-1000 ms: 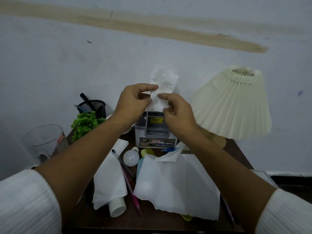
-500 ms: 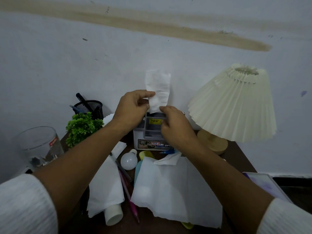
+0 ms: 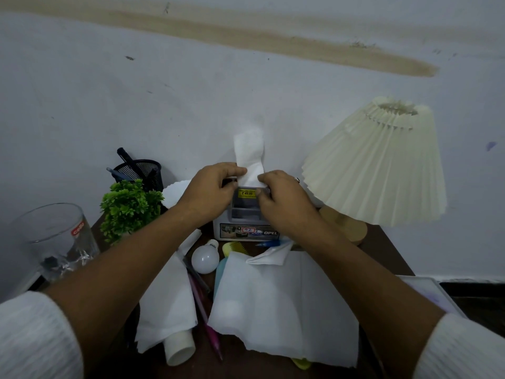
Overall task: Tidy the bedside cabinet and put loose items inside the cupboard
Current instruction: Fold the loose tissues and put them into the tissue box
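Folded tissue (image 3: 250, 157): upright, pinched between left hand (image 3: 210, 195) and right hand (image 3: 284, 203), above grey organiser box (image 3: 246, 222), far centre of cabinet top (image 3: 382, 253).

A home bedroom is suggested by a dark wooden bedside cabinet (image 3: 388, 250) set against a stained wall (image 3: 191, 91), with a pleated lamp (image 3: 382, 165).

The folded white tissue paper (image 3: 250, 157) looked soft and matt. The dark brown wooden counter (image 3: 388, 250) had a dull sheen. The cream pleated lampshade (image 3: 382, 170) seemed papery, its round base (image 3: 352, 231) pale wood. The black pen holder (image 3: 144, 173) was wire mesh, the clear drinking glass (image 3: 54, 239) glossy, the white bulb (image 3: 205, 259) smooth.
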`<state>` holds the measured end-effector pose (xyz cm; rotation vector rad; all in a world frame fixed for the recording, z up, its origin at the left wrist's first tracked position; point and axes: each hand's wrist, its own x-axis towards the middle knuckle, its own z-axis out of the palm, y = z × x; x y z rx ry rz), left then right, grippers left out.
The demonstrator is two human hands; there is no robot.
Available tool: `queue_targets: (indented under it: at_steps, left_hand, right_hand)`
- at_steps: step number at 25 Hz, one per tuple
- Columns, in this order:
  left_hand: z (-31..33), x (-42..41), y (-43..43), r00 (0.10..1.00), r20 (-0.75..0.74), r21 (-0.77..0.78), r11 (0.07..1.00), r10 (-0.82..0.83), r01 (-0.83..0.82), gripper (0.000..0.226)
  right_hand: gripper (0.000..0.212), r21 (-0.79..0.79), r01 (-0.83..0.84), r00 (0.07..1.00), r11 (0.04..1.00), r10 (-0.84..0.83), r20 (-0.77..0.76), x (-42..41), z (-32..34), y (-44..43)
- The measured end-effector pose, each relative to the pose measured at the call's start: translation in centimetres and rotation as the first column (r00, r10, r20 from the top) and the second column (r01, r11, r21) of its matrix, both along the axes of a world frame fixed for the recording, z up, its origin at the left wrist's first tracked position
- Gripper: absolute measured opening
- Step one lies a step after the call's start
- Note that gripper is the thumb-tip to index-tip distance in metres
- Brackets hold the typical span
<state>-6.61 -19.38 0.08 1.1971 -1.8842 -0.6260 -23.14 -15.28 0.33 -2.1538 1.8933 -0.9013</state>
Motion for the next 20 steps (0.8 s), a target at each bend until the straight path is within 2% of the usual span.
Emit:
queue_targets:
  at_steps: [3, 7, 10, 12, 15, 20]
  left_hand:
    - [-0.2, 0.5, -0.2, 0.991, -0.121, 0.045, 0.997, -0.062, 0.067, 0.04]
    - [0.0, 0.8, -0.5, 0.951, -0.289, 0.13, 0.98, -0.109, 0.151, 0.041]
    - [-0.1, 0.9, -0.9, 0.943, -0.315, 0.143, 0.977, -0.104, 0.155, 0.043]
    - [-0.4, 1.0, -1.4, 0.946, -0.312, 0.133, 0.981, -0.092, 0.14, 0.044]
    - [-0.9, 1.2, -1.8, 0.953, -0.29, 0.09, 0.989, -0.088, 0.118, 0.039]
    - [-1.0, 1.0, -2.1, 0.954, -0.288, 0.08, 0.99, -0.086, 0.114, 0.037]
  right_hand:
    - [0.035, 0.011, 0.018, 0.989, 1.0, -0.019, 0.144, 0.0, -0.1, -0.4]
    - [0.02, 0.018, 0.002, 0.923, 1.0, -0.009, 0.385, 0.0, 0.6, -1.0]
    - [0.015, 0.046, -0.013, 0.883, 0.999, -0.01, 0.47, 0.1, 0.7, -1.4]
    - [0.02, 0.058, -0.005, 0.892, 0.998, -0.021, 0.452, 0.2, 0.4, -1.5]
    - [0.025, -0.017, 0.013, 0.937, 1.0, -0.007, 0.349, 0.0, -0.1, -1.4]
    - [0.028, -0.099, -0.039, 0.999, 0.994, 0.04, 0.008, -0.5, -0.7, -1.5]
